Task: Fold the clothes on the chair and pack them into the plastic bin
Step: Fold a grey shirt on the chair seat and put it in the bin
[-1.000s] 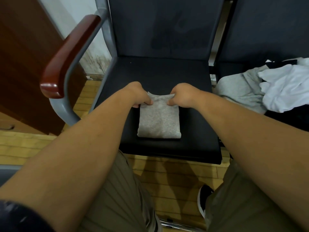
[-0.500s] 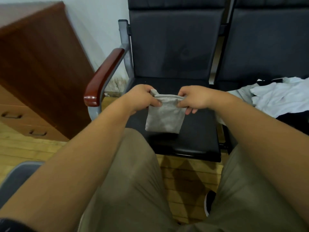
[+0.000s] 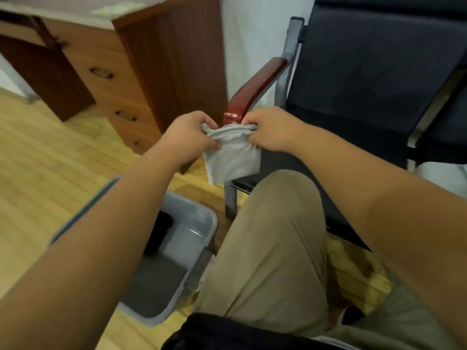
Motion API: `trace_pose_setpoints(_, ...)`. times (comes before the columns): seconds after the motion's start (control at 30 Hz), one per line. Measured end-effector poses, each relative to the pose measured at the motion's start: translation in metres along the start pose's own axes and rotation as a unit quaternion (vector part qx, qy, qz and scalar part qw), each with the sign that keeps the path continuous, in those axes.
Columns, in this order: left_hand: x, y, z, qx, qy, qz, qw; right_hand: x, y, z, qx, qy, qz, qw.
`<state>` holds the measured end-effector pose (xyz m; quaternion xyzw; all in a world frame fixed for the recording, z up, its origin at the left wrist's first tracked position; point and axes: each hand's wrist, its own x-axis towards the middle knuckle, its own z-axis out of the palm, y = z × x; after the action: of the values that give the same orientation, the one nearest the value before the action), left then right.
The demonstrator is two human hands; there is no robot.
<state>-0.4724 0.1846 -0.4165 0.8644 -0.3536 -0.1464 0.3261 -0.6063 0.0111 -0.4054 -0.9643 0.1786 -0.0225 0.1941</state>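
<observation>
We have lifted the folded grey garment (image 3: 232, 157) off the chair (image 3: 353, 137). Left hand (image 3: 188, 136) and right hand (image 3: 271, 130) pinch its top edge (packing comes next) above the plastic bin (image 3: 199, 221).

It looked like an office or waiting room: a black padded chair (image 3: 366, 72) with a wooden armrest (image 3: 257, 89) stood against a white wall (image 3: 252, 34), a matching seat (image 3: 449, 127) just right of it, a wooden desk (image 3: 156, 59) with drawers to its left, over pale plank flooring (image 3: 50, 160).
</observation>
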Motion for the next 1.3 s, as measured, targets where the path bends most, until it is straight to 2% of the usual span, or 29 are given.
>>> trace_pose_setpoints(0.23, -0.049, -0.121, -0.042, -0.057, 0.025, -0.133, 0.989, 0.062, -0.094, 0.082, -0.041, -0.107, -0.106, 0.988)
trace_pose_setpoints(0.4, -0.078, -0.197, -0.049, -0.106, 0.053, -0.205, 0.972, 0.092, -0.152, 0.135, -0.083, -0.198, -0.121, 0.969)
trace_pose_setpoints(0.53, -0.090, -0.237, -0.047, -0.125, 0.061, -0.256, 0.957, 0.108, -0.179, 0.177, -0.077, -0.230, -0.114, 0.963)
trace_pose_setpoints(0.67, -0.089, -0.270, -0.040, -0.126, 0.072, -0.272, 0.951, 0.126, -0.185, 0.212, -0.055, -0.234, -0.106, 0.965)
trace_pose_setpoints(0.9, -0.075, -0.315, -0.031, -0.114, 0.090, -0.283, 0.948, 0.160, -0.165, 0.272, 0.054, -0.182, -0.078, 0.979)
trace_pose_setpoints(1.07, -0.052, -0.357, -0.029, -0.024, 0.174, -0.303, 0.937, 0.178, -0.184, 0.282, 0.123, -0.124, -0.070, 0.982)
trace_pose_setpoints(1.13, -0.047, -0.375, -0.025, 0.010, 0.156, -0.340, 0.928, 0.174, -0.184, 0.290, 0.126, -0.164, -0.049, 0.977)
trace_pose_setpoints(1.3, -0.056, -0.382, -0.005, 0.013, 0.086, -0.366, 0.926, 0.158, -0.163, 0.306, 0.014, -0.306, -0.035, 0.951)
